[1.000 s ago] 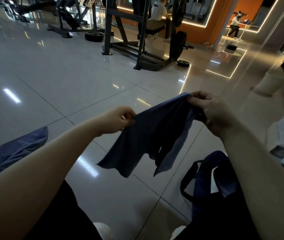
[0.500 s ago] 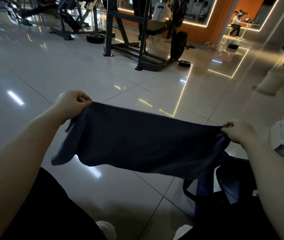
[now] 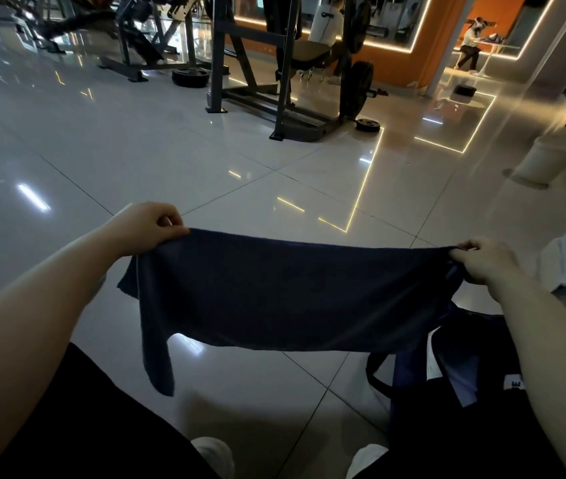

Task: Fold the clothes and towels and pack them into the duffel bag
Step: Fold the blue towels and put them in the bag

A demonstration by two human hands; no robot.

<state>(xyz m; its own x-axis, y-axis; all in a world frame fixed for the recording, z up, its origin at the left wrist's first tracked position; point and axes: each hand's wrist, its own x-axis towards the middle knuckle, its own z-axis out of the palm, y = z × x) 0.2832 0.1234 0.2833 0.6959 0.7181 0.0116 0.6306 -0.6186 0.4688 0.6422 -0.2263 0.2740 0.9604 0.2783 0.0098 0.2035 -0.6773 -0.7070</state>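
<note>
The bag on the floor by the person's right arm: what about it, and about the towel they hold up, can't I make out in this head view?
- Bag: what lies inside is hidden by the right forearm and deep shadow; its lower part runs off the bottom edge.
- Towel: held taut between the left hand and right hand; whether it is already doubled over cannot be told in the dim light.
- Small mark on the bag: too small to read.

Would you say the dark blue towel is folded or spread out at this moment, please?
Spread out. The left hand and right hand pinch its top corners, so the towel hangs stretched flat between them, clear of the floor.
</note>
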